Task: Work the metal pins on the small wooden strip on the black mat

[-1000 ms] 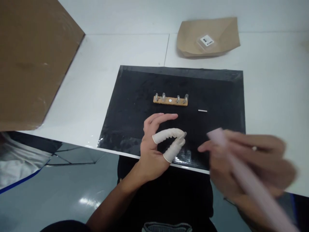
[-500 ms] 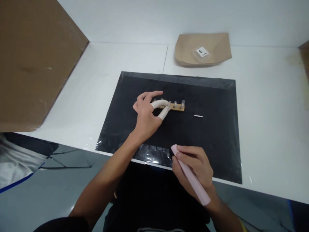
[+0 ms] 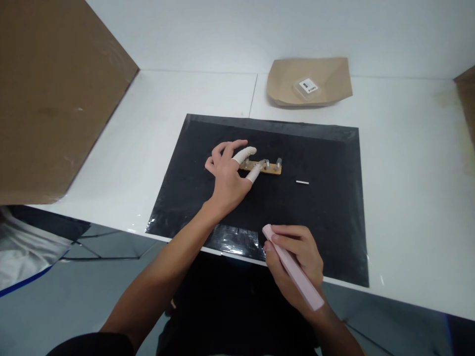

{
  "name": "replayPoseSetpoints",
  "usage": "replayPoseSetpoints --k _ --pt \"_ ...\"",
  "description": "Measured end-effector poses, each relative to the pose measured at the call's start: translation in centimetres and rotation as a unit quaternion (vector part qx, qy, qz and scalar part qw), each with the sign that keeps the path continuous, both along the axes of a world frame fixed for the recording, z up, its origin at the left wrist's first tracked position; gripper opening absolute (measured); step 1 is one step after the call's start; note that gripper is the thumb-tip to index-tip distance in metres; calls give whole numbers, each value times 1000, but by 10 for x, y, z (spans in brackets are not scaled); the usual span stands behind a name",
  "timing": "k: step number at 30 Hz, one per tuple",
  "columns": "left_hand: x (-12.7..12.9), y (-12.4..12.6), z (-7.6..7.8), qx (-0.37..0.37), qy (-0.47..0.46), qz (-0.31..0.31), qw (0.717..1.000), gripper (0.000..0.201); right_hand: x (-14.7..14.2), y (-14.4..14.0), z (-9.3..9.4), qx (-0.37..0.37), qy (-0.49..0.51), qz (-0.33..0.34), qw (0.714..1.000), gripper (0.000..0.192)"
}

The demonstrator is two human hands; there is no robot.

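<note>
My left hand [image 3: 229, 173] is over a narrow tan strip [image 3: 272, 169] that carries several small clear pieces standing upright. White finger cots cover its thumb and index finger. Those two fingertips are apart, with the thumb tip against or very near one small clear piece on the strip; contact is hard to make out. The other fingers are spread. In my right hand [image 3: 297, 252], the fingers wrap round a pink stick-shaped tool [image 3: 295, 272], held at a slant near the table's front edge. A short silver rod [image 3: 302, 182] lies to the right of the strip.
A black mat [image 3: 326, 212] lies under the strip and rod, on a white table [image 3: 408, 198]. Behind the mat, a brown paper tray [image 3: 334, 81] holds a small clear labelled box [image 3: 307, 88]. A large brown board [image 3: 55, 109] stands at the left.
My left index finger has lifted and parted from the thumb, so more of the strip shows. My right hand keeps its grip on the pink tool. The view has shifted slightly.
</note>
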State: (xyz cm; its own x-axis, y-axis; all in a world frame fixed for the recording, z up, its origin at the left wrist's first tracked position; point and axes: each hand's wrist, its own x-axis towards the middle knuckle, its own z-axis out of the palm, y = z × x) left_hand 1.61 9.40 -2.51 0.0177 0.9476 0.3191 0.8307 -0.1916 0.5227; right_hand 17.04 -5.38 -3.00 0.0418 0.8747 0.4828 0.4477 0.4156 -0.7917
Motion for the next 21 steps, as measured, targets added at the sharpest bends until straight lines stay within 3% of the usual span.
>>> replayPoseSetpoints --k 16,21 --pt "0 -1 1 -18 36 3 999 21 -2 1 -2 -1 10 15 1000 25" --pt "-2 -3 -2 13 71 -10 997 11 -2 2 -4 -2 14 19 1000 26"
